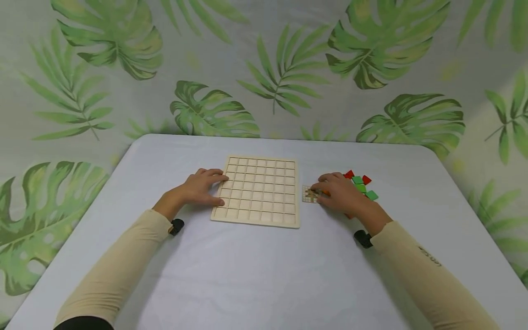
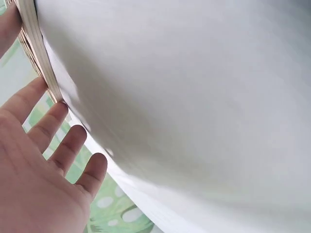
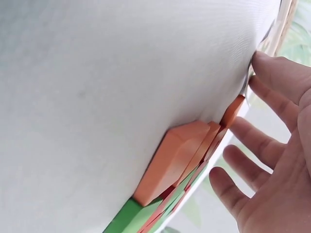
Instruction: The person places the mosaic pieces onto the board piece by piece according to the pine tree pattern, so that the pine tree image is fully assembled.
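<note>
A light wooden grid board [image 1: 260, 192] lies flat on the white table in the head view. At its left edge is my left hand [image 1: 200, 187], thumb and fingertips against the rim. The left wrist view shows those fingers [image 2: 51, 126] extended and spread by the board's side [image 2: 36, 43]. My right hand [image 1: 340, 192] rests over a small printed card [image 1: 308, 194] just right of the board and partly hides it. Loosely extended in the right wrist view, its fingers [image 3: 257, 138] are close to orange pieces [image 3: 175, 160]; the thumb tip is down at the table surface.
Red [image 1: 366, 179] and green pieces [image 1: 360, 188] lie grouped beyond and right of my right hand, some partly covered by it. The white table [image 1: 255, 275] has rounded far corners. A leaf-patterned cloth [image 1: 288, 68] hangs behind it.
</note>
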Available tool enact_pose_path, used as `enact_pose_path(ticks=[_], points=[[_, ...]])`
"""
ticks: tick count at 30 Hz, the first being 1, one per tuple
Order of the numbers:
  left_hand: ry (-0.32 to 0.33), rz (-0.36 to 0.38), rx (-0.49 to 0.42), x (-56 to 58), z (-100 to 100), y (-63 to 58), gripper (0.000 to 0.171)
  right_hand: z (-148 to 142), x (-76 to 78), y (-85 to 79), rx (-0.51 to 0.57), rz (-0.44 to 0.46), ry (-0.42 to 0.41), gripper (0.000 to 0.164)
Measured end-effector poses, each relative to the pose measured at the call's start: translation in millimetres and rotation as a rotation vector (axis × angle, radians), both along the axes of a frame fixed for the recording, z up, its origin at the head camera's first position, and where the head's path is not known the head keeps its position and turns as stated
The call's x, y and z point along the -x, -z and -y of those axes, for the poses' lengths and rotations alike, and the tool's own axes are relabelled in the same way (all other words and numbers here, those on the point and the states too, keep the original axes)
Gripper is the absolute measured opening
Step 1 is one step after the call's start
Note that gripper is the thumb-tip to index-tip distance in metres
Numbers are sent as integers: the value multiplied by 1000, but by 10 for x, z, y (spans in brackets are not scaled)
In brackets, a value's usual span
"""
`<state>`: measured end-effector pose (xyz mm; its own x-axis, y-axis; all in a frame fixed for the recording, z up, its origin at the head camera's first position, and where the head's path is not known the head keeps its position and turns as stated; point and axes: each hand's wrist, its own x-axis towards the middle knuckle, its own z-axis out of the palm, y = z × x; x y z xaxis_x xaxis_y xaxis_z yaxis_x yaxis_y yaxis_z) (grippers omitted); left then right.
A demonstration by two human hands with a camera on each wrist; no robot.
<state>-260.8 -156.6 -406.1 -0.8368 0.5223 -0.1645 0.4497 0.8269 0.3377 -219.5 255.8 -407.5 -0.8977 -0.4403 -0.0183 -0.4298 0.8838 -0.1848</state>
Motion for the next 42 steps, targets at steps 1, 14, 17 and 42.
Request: enact_pose_path(ticks=[1,14,17,42], points=[[7,-2,1,-3,-20,-4,74,-10,-4,1,-2,0,1,35],[55,-21,19,40,-170,1,74,-143,-39,8,25,7,-5,37],[64,-11,24,58,-164,0,75,-161,-42,11,38,14,-3,37],[93,27,8,108,-51,16,77,-170,-19,43,41,17,-18,35]])
